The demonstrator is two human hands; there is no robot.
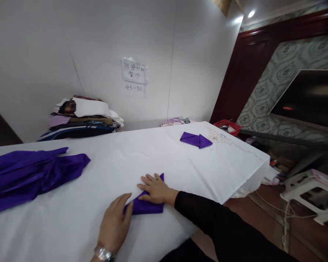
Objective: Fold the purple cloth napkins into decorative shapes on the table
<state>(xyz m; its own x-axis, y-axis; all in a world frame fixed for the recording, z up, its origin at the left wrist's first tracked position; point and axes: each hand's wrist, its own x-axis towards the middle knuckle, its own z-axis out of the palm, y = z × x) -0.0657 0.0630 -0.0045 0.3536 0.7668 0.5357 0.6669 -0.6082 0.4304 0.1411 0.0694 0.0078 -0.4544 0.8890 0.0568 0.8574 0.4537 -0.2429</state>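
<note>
A folded purple napkin point(150, 208) lies on the white tablecloth point(104, 182) in front of me, one pointed corner sticking up past my right hand. My right hand point(154, 190) rests flat across its upper part, fingers spread. At the napkin's left end, my left hand point(116, 220) has thumb and fingers curled around the edge; a strip of purple shows between them. Farther back on the right, another purple napkin point(195, 139) is folded into a flat band with pointed ends. A loose heap of purple cloths point(35, 174) spreads over the left of the table.
Behind the table's far edge stands a pile of folded clothes point(84, 116) against a white wall with a handwritten sign point(135, 77). A red basket point(229, 127) is past the far right corner. On the floor at right stands a white plastic stool point(314, 193) with cables nearby.
</note>
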